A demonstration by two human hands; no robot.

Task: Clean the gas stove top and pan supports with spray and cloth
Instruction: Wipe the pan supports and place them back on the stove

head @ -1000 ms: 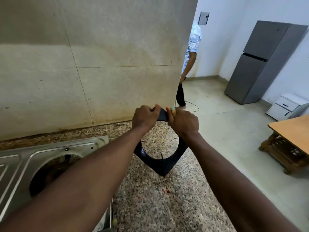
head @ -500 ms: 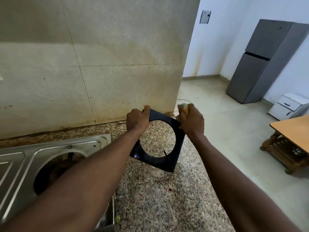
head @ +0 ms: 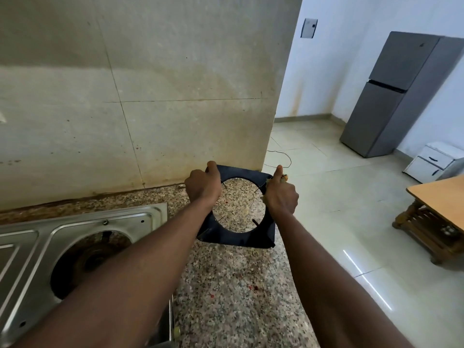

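Pan support point(head: 236, 241), a black square frame with a round opening, is held tilted over the speckled worktop point(head: 233, 297), just right of the stove point(head: 140, 217); whether its lower edge touches the stone I cannot tell. The left grip point(head: 203, 189) clenches the upper left corner, and the right grip point(head: 281, 197) grasps the right edge with a small yellowish cloth point(head: 284, 176) pressed against it, thumb up. I judge this the wiping of one support. The stove's open burner well point(head: 85, 259) looks dark and unwiped, so the top is likely left to do. The wall point(head: 175, 109) stands close behind the frame, and the worktop ends just to the right, above the floor point(head: 339, 197). Open room lies toward the person.
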